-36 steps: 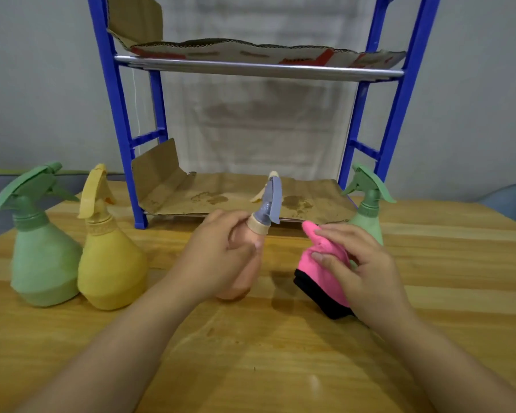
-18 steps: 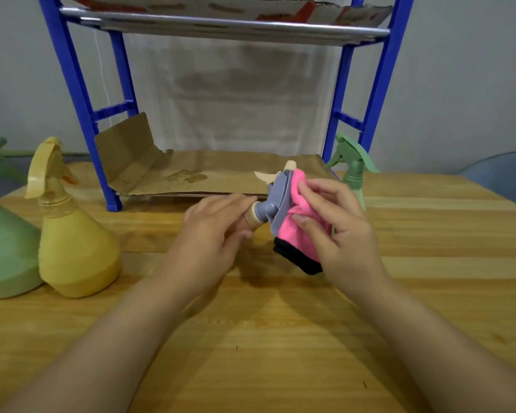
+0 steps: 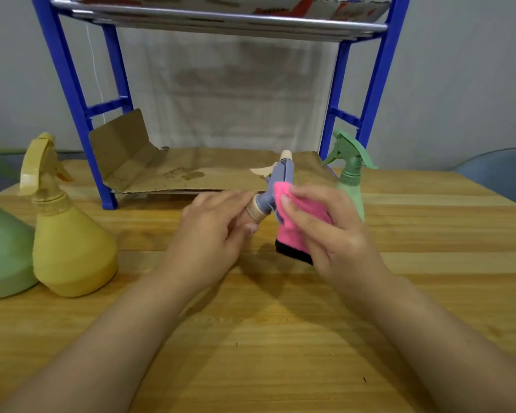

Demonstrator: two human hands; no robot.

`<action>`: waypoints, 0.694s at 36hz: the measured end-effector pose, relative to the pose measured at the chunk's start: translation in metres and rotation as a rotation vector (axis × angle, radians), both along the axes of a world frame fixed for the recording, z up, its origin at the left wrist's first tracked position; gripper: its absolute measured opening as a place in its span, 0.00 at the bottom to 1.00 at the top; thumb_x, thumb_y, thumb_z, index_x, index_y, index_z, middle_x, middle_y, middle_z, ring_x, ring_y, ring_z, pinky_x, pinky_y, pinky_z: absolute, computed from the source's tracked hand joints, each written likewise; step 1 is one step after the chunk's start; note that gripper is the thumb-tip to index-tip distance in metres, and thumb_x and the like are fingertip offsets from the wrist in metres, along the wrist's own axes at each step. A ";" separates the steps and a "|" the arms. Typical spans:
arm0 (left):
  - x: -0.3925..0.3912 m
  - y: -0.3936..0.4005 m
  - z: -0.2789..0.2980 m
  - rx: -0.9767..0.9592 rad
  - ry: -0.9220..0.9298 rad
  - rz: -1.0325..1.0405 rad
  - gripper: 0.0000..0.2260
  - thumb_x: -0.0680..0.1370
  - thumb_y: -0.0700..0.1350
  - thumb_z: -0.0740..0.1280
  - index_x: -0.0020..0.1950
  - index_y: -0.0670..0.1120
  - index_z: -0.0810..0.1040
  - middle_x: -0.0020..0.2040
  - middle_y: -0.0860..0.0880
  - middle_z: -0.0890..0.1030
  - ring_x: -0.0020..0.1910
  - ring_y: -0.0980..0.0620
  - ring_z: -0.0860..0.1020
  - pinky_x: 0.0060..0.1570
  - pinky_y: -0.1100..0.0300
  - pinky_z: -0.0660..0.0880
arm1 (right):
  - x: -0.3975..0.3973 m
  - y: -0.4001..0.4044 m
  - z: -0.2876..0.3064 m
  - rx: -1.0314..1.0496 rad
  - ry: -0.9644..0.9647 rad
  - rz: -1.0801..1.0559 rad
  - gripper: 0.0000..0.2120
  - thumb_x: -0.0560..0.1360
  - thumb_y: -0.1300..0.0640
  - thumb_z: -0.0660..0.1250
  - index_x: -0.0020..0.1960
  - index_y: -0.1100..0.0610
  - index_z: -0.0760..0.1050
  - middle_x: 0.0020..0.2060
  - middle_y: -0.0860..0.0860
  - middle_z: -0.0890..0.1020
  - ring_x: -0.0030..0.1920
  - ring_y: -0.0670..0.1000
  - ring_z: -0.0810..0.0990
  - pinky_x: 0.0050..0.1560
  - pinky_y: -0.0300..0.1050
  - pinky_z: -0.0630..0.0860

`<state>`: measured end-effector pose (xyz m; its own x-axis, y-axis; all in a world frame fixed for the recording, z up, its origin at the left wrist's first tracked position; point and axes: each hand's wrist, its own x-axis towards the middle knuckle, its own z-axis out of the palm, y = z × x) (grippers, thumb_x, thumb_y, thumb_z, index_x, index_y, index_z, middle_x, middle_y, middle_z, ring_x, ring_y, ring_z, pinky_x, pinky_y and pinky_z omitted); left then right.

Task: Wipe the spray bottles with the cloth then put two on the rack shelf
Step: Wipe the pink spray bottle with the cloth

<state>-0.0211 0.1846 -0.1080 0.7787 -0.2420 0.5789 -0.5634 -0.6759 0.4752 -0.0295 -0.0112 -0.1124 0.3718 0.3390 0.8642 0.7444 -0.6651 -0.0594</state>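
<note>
My left hand [image 3: 212, 231] grips a peach spray bottle with a grey-blue trigger head [image 3: 276, 186], tilted so the head points up and right; the body is mostly hidden under my fingers. My right hand [image 3: 328, 231] holds a pink cloth with a black edge [image 3: 292, 231] pressed against the right side of the trigger head. A yellow bottle [image 3: 69, 242] and a green bottle [image 3: 3, 251] stand at the left. A slimmer green bottle [image 3: 350, 174] stands behind my right hand. The blue rack's lower shelf [image 3: 197, 171] is lined with cardboard.
The blue rack [image 3: 69, 84] stands at the back of the wooden table [image 3: 280, 338], with an upper shelf [image 3: 221, 19] also covered in cardboard. A blue-grey chair [image 3: 501, 171] shows at the far right. A grey wall lies behind.
I lifted and tilted the peach bottle, and my right hand brought the pink cloth up from the table onto its trigger head. The view shifted down and closer.
</note>
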 end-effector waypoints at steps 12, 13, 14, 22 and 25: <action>-0.004 -0.001 0.002 -0.153 0.126 -0.140 0.22 0.71 0.49 0.65 0.66 0.52 0.75 0.62 0.57 0.77 0.61 0.57 0.72 0.61 0.67 0.66 | 0.012 -0.012 0.035 -0.060 -0.019 -0.075 0.20 0.80 0.51 0.60 0.63 0.65 0.76 0.57 0.54 0.78 0.59 0.48 0.76 0.59 0.33 0.72; -0.005 -0.002 0.003 -0.228 0.155 -0.179 0.21 0.71 0.46 0.66 0.65 0.52 0.76 0.61 0.57 0.77 0.61 0.60 0.73 0.61 0.67 0.68 | 0.016 -0.013 0.035 -0.045 -0.019 -0.068 0.18 0.79 0.55 0.62 0.63 0.66 0.76 0.57 0.58 0.77 0.58 0.54 0.76 0.59 0.36 0.72; -0.006 -0.003 0.004 -0.287 0.172 -0.211 0.20 0.72 0.44 0.67 0.64 0.52 0.76 0.60 0.57 0.78 0.59 0.62 0.74 0.59 0.68 0.69 | 0.016 -0.012 0.035 -0.033 -0.047 -0.061 0.16 0.79 0.59 0.63 0.63 0.66 0.76 0.57 0.61 0.77 0.57 0.59 0.77 0.59 0.41 0.73; -0.005 -0.001 0.002 -0.667 0.315 -0.344 0.19 0.73 0.34 0.69 0.59 0.52 0.76 0.57 0.50 0.79 0.51 0.56 0.80 0.51 0.64 0.74 | 0.017 0.004 0.019 0.110 0.011 0.044 0.20 0.74 0.70 0.67 0.66 0.67 0.73 0.58 0.58 0.77 0.59 0.52 0.75 0.61 0.44 0.73; -0.003 0.001 0.002 -0.741 0.335 -0.365 0.20 0.73 0.30 0.67 0.57 0.52 0.75 0.54 0.55 0.80 0.50 0.60 0.80 0.50 0.66 0.74 | 0.020 0.006 0.019 0.190 0.098 0.013 0.21 0.75 0.67 0.66 0.68 0.64 0.71 0.58 0.54 0.74 0.59 0.45 0.71 0.63 0.33 0.67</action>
<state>-0.0246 0.1857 -0.1062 0.8828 -0.1623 0.4409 -0.4363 0.0647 0.8975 -0.0095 -0.0048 -0.0937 0.4535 0.1790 0.8731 0.7374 -0.6256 -0.2547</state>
